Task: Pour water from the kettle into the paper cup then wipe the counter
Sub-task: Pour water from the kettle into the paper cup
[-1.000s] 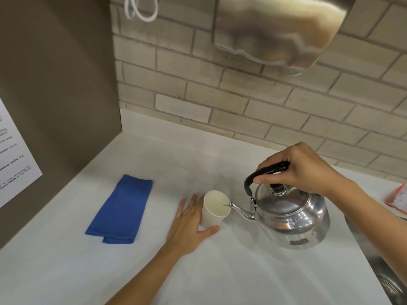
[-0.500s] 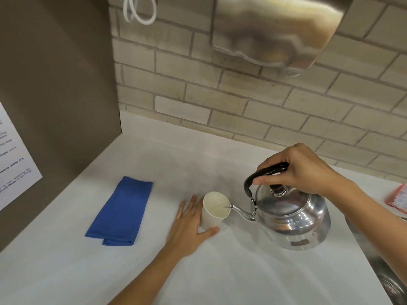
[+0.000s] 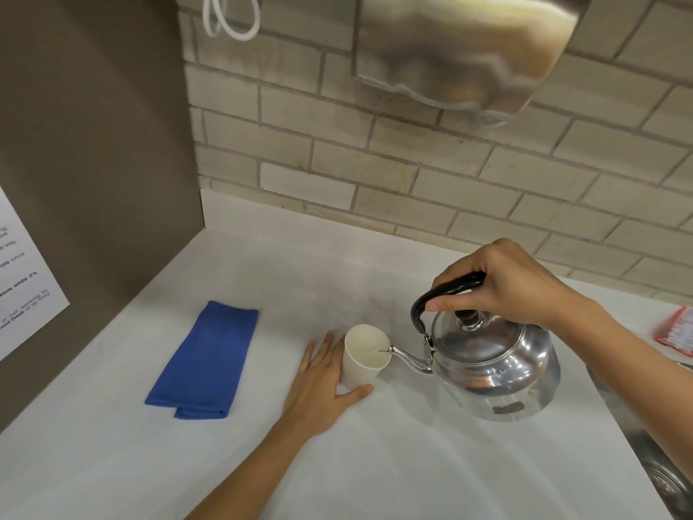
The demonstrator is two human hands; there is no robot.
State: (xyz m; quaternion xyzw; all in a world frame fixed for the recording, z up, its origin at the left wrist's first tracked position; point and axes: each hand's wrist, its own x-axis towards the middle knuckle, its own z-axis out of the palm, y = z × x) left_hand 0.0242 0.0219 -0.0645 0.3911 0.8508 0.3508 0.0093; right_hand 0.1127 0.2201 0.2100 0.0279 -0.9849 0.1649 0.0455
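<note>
Head view: right hand (image 3: 510, 283) curled tight around the black handle of the kettle (image 3: 495, 365), wrist bent down, kettle tipped left and raised off the white counter (image 3: 375, 463), spout tip over the rim of the paper cup (image 3: 362, 356). Left hand (image 3: 322, 384) flat on the counter, fingers spread open, thumb and palm against the cup's base, not closed. Folded blue cloth (image 3: 204, 362) lying well left of the cup
</note>
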